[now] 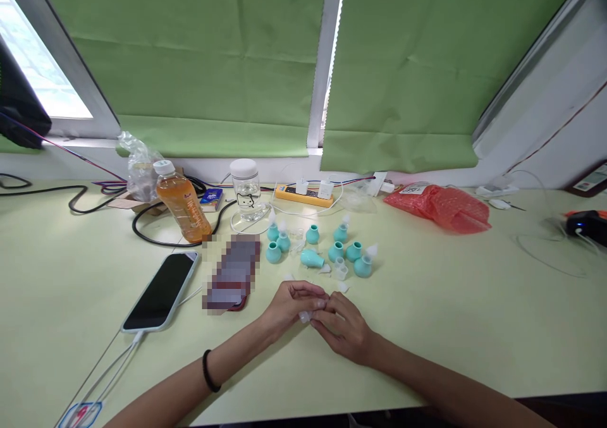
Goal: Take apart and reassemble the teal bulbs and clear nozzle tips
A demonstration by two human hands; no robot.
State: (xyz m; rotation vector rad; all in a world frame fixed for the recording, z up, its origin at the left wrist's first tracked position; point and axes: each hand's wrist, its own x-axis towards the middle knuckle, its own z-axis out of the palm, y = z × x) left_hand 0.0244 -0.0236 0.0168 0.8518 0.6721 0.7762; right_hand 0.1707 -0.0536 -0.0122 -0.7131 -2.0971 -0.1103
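Observation:
My left hand [296, 305] and my right hand [342, 327] meet over the table, fingers closed together. Between them shows part of a small translucent white plastic piece [304, 317]; the fingers hide the rest of it. Just beyond stand several small turquoise bulb-shaped bottles, one an open-mouthed bottle [274, 253] on the left. Another turquoise bottle [312, 258] lies on its side. A turquoise bottle [363, 266] at the right carries a translucent white tip [372, 250]. Clear plastic cup-like pieces [340, 268] and white scraps [343, 287] lie closest to my fingers.
To the left are a phone [161, 292] on a white cable, a blurred-out phone-like item [233, 273] and an orange drink bottle [183, 201]. Behind stand a clear lidded jar [245, 191] and a yellow power strip [303, 196]. A red bubble-wrap package [439, 208] lies right.

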